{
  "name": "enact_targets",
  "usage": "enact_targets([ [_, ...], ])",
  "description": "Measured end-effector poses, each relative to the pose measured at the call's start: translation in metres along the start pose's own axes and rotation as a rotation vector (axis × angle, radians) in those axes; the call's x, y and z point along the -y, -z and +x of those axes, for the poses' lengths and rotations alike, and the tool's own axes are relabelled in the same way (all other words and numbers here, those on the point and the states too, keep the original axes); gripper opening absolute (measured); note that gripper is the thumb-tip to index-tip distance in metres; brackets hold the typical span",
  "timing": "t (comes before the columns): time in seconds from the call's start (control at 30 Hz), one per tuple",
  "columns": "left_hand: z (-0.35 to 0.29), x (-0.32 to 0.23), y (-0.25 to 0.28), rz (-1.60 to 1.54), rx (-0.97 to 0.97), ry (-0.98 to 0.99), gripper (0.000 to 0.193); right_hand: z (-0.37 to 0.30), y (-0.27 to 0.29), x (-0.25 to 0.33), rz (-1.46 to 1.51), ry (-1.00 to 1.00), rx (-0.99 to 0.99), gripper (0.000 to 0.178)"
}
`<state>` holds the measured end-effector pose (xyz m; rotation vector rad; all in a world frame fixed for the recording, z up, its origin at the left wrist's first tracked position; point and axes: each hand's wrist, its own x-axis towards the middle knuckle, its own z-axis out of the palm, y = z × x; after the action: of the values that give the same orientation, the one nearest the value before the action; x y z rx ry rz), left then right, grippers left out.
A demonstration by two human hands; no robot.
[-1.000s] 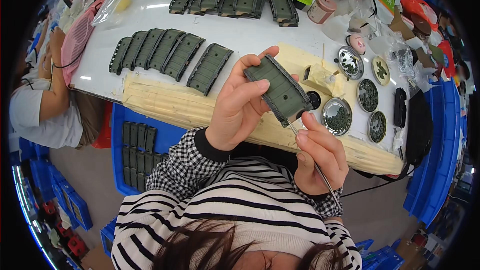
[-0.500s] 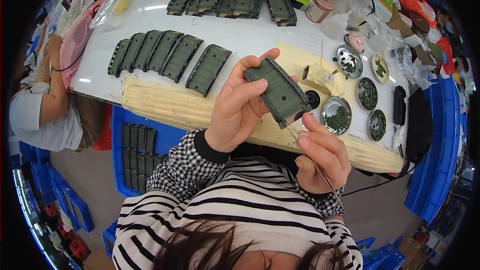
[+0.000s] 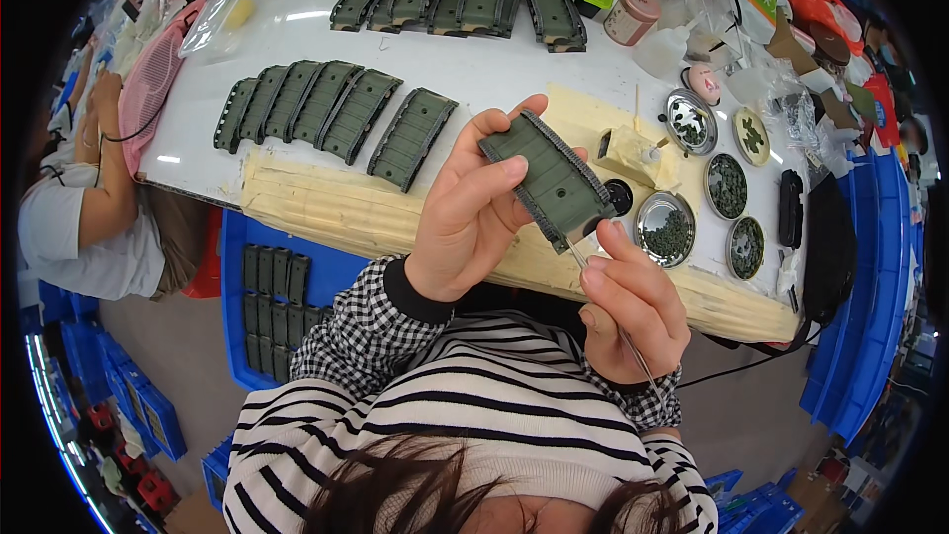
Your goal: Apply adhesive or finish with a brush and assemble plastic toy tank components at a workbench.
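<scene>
My left hand (image 3: 465, 203) grips a dark green curved plastic panel (image 3: 549, 178) with ribbed dark edges, thumb across its face and fingers behind. In my right hand (image 3: 633, 311) a pair of metal tweezers (image 3: 576, 255) is pinched, its tips touching the panel's lower corner. Whether the tips hold a small part is too small to tell. On the table beyond, a similar green panel (image 3: 412, 138) lies apart from a row of overlapping panels (image 3: 314, 104). Metal dishes of tiny green parts, such as this round dish (image 3: 664, 255), stand to the right of the held panel.
More panels (image 3: 465, 2) lie along the far side of the white table (image 3: 474, 74). A tape-wrapped block (image 3: 633, 156) stands near the dishes. Below the table's left edge, a blue crate (image 3: 235, 336) holds several panels. At far left a person's arm (image 3: 109, 168) shows.
My right hand has shifted very slightly left, and the tweezers' angle has changed a little at the panel's corner. The left hand and panel are almost still.
</scene>
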<state>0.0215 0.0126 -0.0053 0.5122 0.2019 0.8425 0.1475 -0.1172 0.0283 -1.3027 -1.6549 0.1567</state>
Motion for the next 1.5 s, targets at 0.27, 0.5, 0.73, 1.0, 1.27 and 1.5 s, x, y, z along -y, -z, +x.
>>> enact_targets([
  [0.27,-0.009,0.006,0.001,-0.139,0.010,0.125,0.035,-0.014,0.008,-0.024,0.265,0.026,-0.162,0.048],
  [0.5,-0.035,0.026,-0.002,-0.165,0.072,0.298,0.055,-0.006,-0.004,-0.018,0.405,-0.169,-0.259,0.061],
  [0.73,-0.026,0.006,0.011,0.151,0.490,0.726,0.059,-0.002,0.046,-0.021,0.774,-0.339,0.195,0.053],
  [1.0,-0.029,0.002,0.000,0.231,0.218,0.558,0.051,0.007,0.116,-0.073,-0.539,-0.374,-0.059,0.023],
  [1.27,-0.025,0.000,-0.008,0.375,0.074,0.462,0.044,0.005,0.125,-0.133,-0.396,-0.502,0.240,0.028],
  [1.5,-0.024,0.002,-0.006,0.513,0.085,0.386,0.037,0.011,0.126,-0.136,-0.438,-0.508,0.260,0.019],
])
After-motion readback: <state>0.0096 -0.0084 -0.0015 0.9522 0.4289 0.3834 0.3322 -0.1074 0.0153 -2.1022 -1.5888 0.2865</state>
